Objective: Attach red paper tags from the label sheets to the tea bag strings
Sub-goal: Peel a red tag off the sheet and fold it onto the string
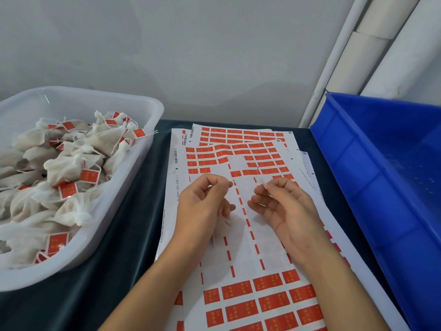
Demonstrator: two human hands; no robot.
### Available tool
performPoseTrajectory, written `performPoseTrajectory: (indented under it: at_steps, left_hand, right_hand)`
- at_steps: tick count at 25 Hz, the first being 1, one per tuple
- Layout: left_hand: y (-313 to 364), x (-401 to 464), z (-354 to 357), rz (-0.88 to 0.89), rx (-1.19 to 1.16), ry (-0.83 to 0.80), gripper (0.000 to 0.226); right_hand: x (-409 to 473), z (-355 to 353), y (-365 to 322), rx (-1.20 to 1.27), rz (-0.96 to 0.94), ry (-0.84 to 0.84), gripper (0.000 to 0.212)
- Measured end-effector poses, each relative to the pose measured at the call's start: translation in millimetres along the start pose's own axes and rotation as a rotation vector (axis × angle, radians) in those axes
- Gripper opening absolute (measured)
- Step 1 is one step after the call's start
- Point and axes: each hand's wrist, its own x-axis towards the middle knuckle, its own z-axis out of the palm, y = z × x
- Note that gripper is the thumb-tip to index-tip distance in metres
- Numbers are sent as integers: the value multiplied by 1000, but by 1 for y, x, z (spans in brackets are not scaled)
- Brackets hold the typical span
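Note:
My left hand [202, 204] hovers over the top label sheet [265, 244], thumb and forefinger pinched together and the other fingers curled. A blurred white tea bag [223, 229] hangs under its palm; the string is too thin to make out. My right hand [284, 209] is just to the right, pinching a small pale paper tag [263, 186] at its fingertips. The two pinches are a short gap apart. Red tags [269, 304] fill the sheet's near rows; its middle rows are peeled bare.
A white plastic tub [133, 187] at the left holds several tagged tea bags [69, 168]. A blue crate [381, 187] stands at the right. More label sheets [238, 134] lie fanned behind on the dark cloth [133, 235]. A wall rises close behind.

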Motion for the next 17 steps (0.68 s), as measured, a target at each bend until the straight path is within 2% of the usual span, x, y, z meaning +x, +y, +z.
performPoseTrajectory:
  at_steps: [4,7,9,10,13,17]
  left_hand:
    - [-2,1,1,-41,-10,35,23]
    - [-3,1,2,-55,-17,43,19]
    - [-3,1,2,-63,-20,46,19]
    - [-3,1,3,-66,-20,45,19]
    - [-2,0,4,-70,-19,42,20]
    - [-1,-1,4,-49,2,43,17]
  right_hand:
    - [-2,-1,-1,33,-16,38,24]
    - [-2,-1,-1,91,-27,63,14]
    - [-3,0,-2,47,-47,86,9]
    - [-3,1,-2,13,-58,89,12]
    - [-6,2,-4,-63,-61,39,38]
    - [-11,4,-7,-83,-94,-4,27]
